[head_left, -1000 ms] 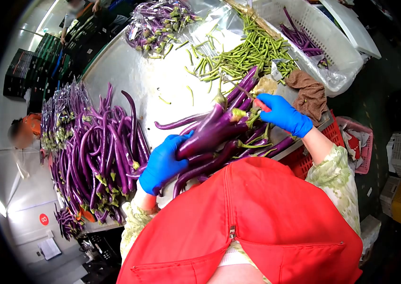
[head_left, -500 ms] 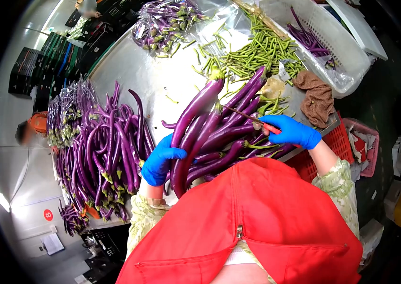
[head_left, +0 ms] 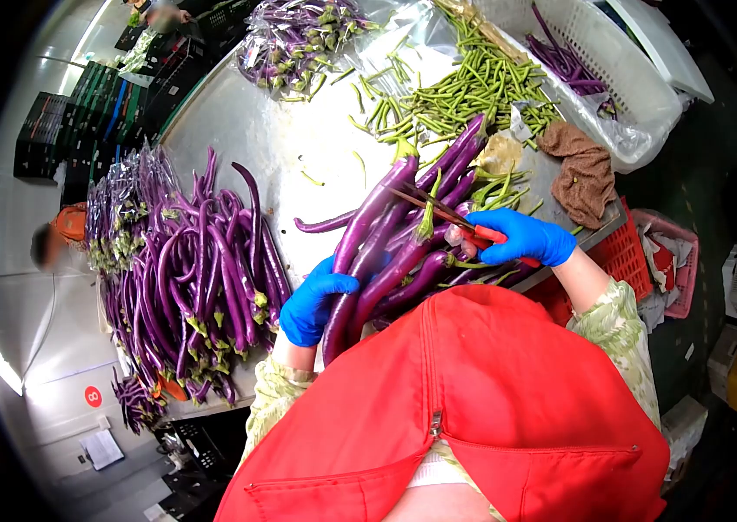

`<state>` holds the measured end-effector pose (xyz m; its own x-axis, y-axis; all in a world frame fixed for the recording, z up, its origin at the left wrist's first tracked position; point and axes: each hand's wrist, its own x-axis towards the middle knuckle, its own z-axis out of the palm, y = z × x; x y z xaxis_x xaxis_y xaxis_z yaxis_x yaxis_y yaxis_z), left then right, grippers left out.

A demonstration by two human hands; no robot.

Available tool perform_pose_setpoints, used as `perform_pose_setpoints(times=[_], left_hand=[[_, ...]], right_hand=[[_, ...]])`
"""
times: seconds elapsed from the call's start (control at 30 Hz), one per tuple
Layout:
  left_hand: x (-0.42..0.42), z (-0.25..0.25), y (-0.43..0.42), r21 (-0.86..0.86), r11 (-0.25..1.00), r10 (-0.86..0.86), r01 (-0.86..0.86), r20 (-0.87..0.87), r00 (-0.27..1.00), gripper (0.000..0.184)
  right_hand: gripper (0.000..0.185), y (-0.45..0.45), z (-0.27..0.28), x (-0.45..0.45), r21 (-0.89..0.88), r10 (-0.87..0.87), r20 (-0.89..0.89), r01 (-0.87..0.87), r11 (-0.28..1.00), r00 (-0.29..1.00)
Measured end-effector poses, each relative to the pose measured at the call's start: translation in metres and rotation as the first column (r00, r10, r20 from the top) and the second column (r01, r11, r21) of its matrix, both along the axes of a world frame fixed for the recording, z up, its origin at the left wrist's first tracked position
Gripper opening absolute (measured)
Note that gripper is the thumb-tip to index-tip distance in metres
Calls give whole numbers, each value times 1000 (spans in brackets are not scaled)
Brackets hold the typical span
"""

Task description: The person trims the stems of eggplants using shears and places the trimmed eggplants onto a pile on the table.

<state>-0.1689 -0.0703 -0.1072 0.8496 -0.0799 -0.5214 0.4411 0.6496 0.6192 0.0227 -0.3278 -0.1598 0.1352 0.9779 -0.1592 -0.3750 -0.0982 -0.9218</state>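
Blue-gloved, my left hand (head_left: 316, 302) grips a few long purple eggplants (head_left: 371, 211) near their lower ends, their green stems pointing up and away. My right hand (head_left: 525, 237), also in a blue glove, holds red-handled scissors (head_left: 492, 234). The scissor blades are spread on both sides of the green stem (head_left: 426, 221) of one held eggplant. More loose eggplants (head_left: 425, 283) lie beneath and beside the hands. A large pile of eggplants (head_left: 203, 270) is left of my left hand.
Green beans (head_left: 481, 91) are spread at the back of the metal table (head_left: 251, 130). Bagged eggplants (head_left: 294, 43) lie back left. A brown cloth (head_left: 579, 174) is at the right edge, near a white crate (head_left: 646, 113) and a red crate (head_left: 625, 252). Another person (head_left: 164, 17) is far back left.
My left hand has shifted slightly right with the eggplants. In my right hand the scissors have opened, their blades now around a stem.
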Motion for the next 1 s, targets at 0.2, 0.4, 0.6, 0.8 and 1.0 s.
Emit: perform_pose_setpoints(times=[0.2,0.4,0.6,0.8,1.0], left_hand=[[0,-7,1,20,1000,-13,13,-19,1000,72],[0,-9,4,8,1000,-15,15,-45,999,69],[-1,-16,4,-23,998,-63,64,36,997,71],[-18,43,14,-21,998,55,-51,234,971,72],[-64,96,117,132,582,555,-802,656,511,45]], right_hand=[[48,5,-3,-1,32,-4,-29,5,999,1000],[55,9,-2,-2,29,5,68,-7,1000,998],[44,9,6,-5,-111,-163,179,184,977,970],[42,4,-29,-6,-86,-522,77,527,846,850],[48,-4,-39,17,126,-546,-240,584,802,803]])
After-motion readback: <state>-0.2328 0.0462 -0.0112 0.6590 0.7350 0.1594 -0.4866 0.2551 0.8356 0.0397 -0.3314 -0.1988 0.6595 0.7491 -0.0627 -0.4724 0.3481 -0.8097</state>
